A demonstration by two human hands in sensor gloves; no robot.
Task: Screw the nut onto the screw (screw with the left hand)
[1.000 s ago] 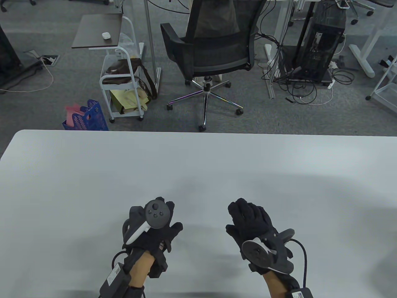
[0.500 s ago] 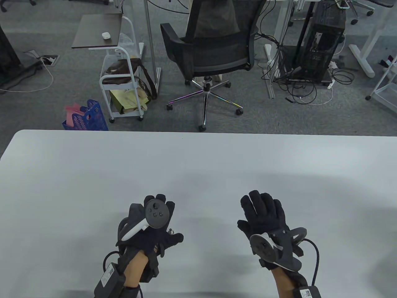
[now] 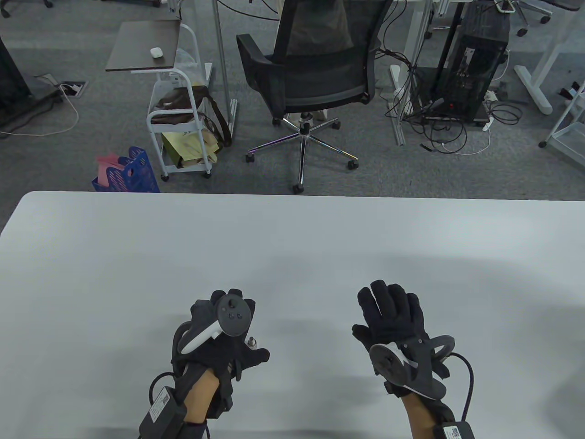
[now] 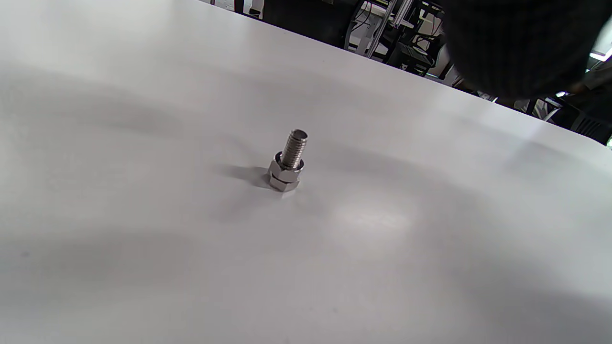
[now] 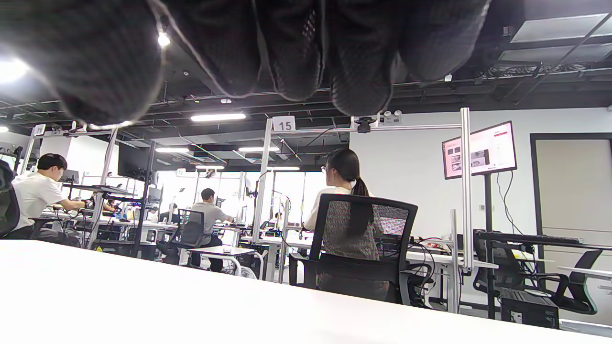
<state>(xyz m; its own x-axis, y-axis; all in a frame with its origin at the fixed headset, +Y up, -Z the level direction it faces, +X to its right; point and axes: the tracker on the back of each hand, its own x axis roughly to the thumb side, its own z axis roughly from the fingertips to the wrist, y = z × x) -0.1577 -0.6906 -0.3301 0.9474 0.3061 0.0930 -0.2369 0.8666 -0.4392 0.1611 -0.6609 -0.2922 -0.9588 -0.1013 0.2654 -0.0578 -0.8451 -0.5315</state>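
Now, screw [image 4: 291,155] upright on table [image 4: 143,119], threads up, nut [image 4: 284,176] at base, both hands' grip spread, apart.

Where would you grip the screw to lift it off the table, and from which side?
Pinch the bare threaded shank of the screw from above. It stands head-down on the table, with the nut seated low at the base, so only the upper thread sticks up free. The left hand is nearest, right beside it.
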